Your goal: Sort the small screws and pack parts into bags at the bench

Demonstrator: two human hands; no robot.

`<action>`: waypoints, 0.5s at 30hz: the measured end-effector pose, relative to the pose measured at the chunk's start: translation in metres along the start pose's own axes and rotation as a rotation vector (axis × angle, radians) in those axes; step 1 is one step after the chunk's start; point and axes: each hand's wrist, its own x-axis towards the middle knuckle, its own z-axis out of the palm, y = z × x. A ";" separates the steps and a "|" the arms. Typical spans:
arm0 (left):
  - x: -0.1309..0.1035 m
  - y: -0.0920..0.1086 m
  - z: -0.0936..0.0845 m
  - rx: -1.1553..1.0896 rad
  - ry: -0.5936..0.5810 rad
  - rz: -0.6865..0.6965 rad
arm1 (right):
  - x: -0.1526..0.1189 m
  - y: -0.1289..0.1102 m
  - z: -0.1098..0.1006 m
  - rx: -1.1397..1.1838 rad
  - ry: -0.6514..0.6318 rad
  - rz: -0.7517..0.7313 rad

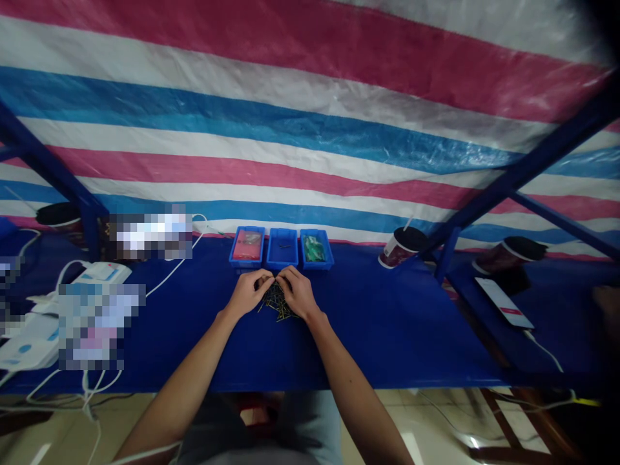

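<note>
A loose pile of thin, dark and brass-coloured pieces that look like screws (279, 307) lies on the blue table between my hands. My left hand (248, 292) is at the pile's left edge, its fingers bent and pinched together. From the right, my right hand (299, 290) curls over the pile, with thumb and fingertips close together near the left fingertips. Whatever the fingertips hold is too small to make out. Just beyond are three blue trays: the left tray (247, 263) has pink contents, the middle tray (282, 263) a small dark piece, the right tray (317, 265) a green packet.
A lidded cup (401, 248) with a straw stands at the back right. White power strips (33, 336) and cables occupy the left side. On the neighbouring table at right lie a phone (504, 302) and another cup (508, 256). Blue frame bars flank the striped sheet (290, 142).
</note>
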 end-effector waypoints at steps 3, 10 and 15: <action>0.000 -0.001 0.000 -0.008 0.004 -0.002 | -0.001 -0.001 -0.001 0.007 -0.007 0.010; -0.001 -0.003 0.000 -0.004 0.003 -0.007 | 0.000 0.000 0.001 0.013 -0.003 0.004; 0.000 -0.002 0.000 -0.004 0.008 -0.005 | 0.000 0.001 0.002 0.014 -0.002 -0.004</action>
